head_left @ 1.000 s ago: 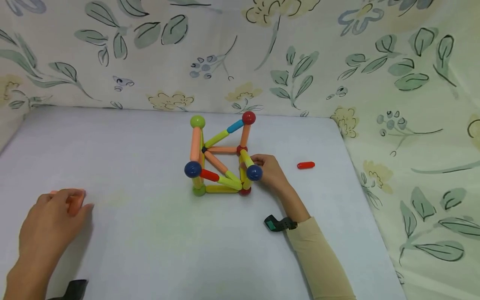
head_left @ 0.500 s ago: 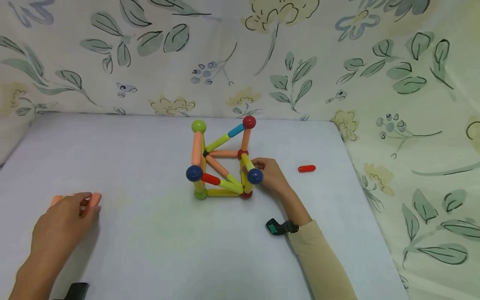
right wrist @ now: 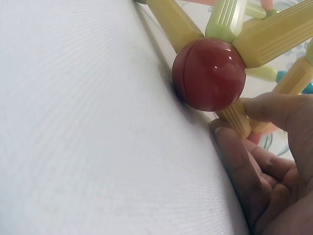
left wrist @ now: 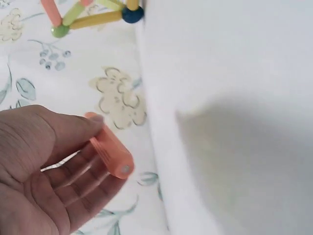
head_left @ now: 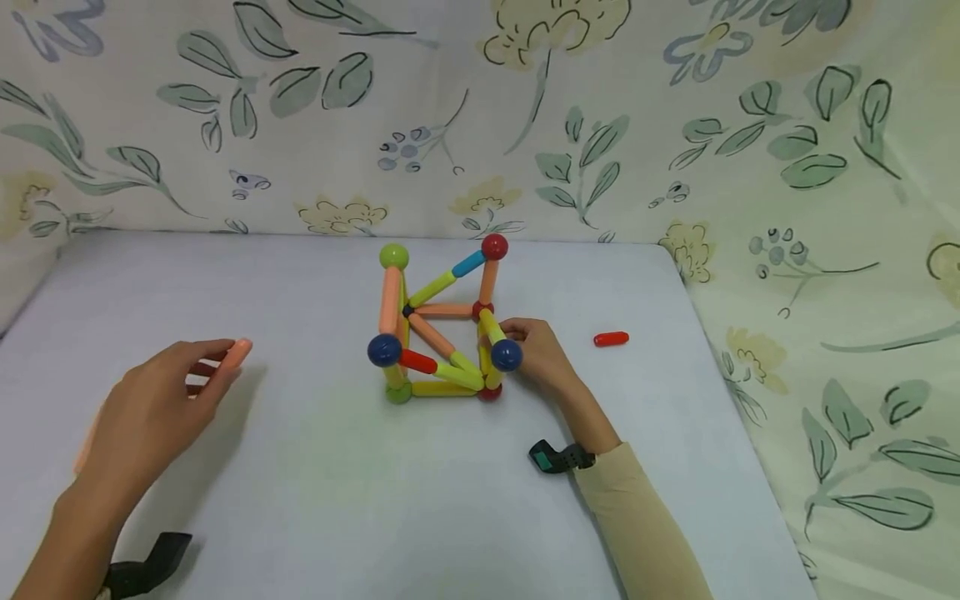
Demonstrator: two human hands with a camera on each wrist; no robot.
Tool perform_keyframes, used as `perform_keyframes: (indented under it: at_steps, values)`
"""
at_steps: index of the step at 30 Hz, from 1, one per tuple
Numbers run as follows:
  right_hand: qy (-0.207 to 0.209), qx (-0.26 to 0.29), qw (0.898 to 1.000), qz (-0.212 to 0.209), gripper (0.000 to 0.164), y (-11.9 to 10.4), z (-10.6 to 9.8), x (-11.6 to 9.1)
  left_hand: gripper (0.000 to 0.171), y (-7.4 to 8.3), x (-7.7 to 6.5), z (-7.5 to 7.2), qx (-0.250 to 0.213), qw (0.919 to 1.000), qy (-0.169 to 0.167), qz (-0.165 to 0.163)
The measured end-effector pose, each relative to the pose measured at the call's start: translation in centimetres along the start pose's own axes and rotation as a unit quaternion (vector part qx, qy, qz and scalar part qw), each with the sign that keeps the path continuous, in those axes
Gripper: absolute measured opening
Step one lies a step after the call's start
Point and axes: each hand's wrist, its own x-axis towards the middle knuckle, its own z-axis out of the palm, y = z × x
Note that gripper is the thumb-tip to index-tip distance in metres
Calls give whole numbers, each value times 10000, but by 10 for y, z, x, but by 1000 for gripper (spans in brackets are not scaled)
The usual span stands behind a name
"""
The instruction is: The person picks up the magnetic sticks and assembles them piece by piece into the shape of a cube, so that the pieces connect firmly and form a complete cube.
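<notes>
In the head view my left hand (head_left: 146, 412) pinches an orange magnetic stick (head_left: 237, 353) between thumb and fingers, held above the table at the left. The left wrist view shows the metal dot on the end of this orange stick (left wrist: 112, 154). A frame of coloured magnetic sticks and balls stands mid-table, with blue balls (head_left: 385, 350) at its upper front corners and a green ball (head_left: 394, 257) and a red ball (head_left: 495, 247) at the back. My right hand (head_left: 543, 354) grips its right side. Up close, thumb and fingers pinch a yellow stick (right wrist: 235, 119) beside a red ball (right wrist: 209, 73) at the base.
A loose red stick (head_left: 611, 339) lies to the right of the frame. Another orange piece (head_left: 87, 442) shows partly behind my left hand. Floral cloth (head_left: 465, 117) hangs behind the white table (head_left: 337, 500) and down its right side.
My left hand has moved right and away from me, bringing the orange stick from the far left toward the frame. My right hand stays at the frame's right side.
</notes>
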Motion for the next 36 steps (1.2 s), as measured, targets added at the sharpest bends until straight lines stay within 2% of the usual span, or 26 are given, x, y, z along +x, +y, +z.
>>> perform_keyframes:
  at_steps: [2,4,7,10,12,17,20,23,26,29,32,36]
  values:
    - [11,-28,10000,-45,40,0,-1,0,45,13,7,0,-194,9994,204,189]
    - [10,-41,10000,-73,40,0,-2,0,41,27,15,0,-378,9969,468,514]
    - [1,-87,9999,-103,40,-1,-4,0,40,49,28,-2,-612,9897,810,1008]
    - [9,-171,9998,-103,41,-2,-5,0,38,72,43,-8,-856,9816,912,1441]
    - [39,-205,9997,-97,41,-2,-6,1,36,88,55,-13,-1036,9776,830,1635]
    - [29,-83,10000,-32,40,-1,-3,1,34,124,82,-19,-1144,9728,318,1990]
    - [-16,11,10000,-24,40,1,-1,0,33,143,96,-16,-1138,9689,21,2199]
    - [-21,32,10000,-77,39,2,0,0,32,161,109,-11,-1308,9615,-247,2403]
    - [-7,94,9998,-157,38,3,1,0,33,174,122,-3,-1478,9534,-508,2582]
    - [-43,201,9996,-190,36,2,0,1,33,185,135,5,-1520,9486,-764,2668]
    - [-113,305,9994,-143,36,1,0,0,33,193,143,13,-1391,9484,-947,2689]
    - [-80,247,9996,-121,37,0,-1,-1,33,198,147,19,-1100,9509,-993,2717]
